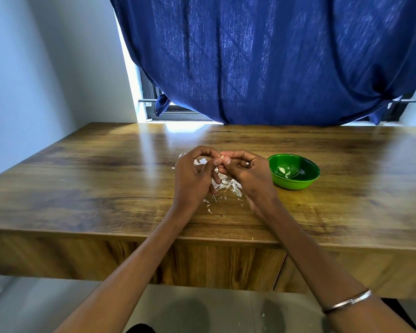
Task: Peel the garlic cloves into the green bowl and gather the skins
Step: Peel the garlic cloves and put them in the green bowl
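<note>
Both hands meet above the middle of the wooden table [87,188]. A small pale garlic clove [222,157] shows between the fingertips; my right hand [246,173] pinches it and my left hand [194,176] pinches it from the other side with curled fingers. Most of the clove is hidden by the fingers. Under the hands lies a loose heap of white garlic skins [228,187], partly covered by them. The green bowl [309,180] stands just right of my right hand, with a few pale peeled cloves [283,170] at its bottom.
A dark blue curtain [274,61] hangs over the window behind the table's far edge. A white wall [34,68] closes the left side. The table's near edge [202,239] runs under my forearms. A few skin scraps [209,210] lie towards that edge.
</note>
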The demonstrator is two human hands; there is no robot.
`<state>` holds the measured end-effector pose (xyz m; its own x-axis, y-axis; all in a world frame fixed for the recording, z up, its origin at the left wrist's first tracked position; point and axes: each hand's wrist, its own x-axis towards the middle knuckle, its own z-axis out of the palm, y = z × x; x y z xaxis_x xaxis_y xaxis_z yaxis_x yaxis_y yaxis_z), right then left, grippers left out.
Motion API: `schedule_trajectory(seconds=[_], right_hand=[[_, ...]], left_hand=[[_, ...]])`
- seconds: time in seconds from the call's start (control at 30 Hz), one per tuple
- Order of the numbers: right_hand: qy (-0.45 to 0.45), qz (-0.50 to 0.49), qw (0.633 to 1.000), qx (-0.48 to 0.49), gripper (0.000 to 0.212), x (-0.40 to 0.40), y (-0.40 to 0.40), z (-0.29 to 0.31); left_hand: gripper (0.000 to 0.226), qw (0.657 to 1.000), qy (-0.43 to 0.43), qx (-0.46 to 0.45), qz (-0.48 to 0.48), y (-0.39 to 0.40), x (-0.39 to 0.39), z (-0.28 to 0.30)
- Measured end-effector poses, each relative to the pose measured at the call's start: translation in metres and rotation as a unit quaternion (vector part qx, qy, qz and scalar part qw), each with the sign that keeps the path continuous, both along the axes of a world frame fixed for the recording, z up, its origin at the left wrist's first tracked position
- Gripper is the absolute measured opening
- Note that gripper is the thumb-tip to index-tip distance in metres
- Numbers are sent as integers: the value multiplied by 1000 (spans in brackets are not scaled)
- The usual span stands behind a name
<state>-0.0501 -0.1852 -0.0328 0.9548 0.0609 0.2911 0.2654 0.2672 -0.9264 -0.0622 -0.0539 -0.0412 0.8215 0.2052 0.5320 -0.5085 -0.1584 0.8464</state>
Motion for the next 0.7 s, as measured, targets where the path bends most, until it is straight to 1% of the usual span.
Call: schedule_trajectory(seconds=[0.1, 0.2, 0.37, 0.5, 0.6, 0.7], right_hand=[[9, -1, 1000, 5, 11, 0, -1, 0], [12, 9, 1000, 7, 8, 1, 0, -1], [-6, 30, 1000, 3, 9, -1, 1, 0], [-6, 40, 999, 10, 16, -4, 0, 1], [2, 38, 999, 15, 21, -6, 0, 2], [7, 31, 999, 16, 21, -8, 1, 2]], left_hand=[[13, 1000, 6, 16, 2, -1, -1, -1], [15, 999, -1, 25, 25, -1, -2, 0], [19, 996, -50, 37, 66, 1, -3, 0], [21, 989, -92, 66, 93, 4, 2, -5], [21, 981, -120, 108, 111, 6, 6, -9], [24, 968, -152, 152, 127, 7, 10, -11]])
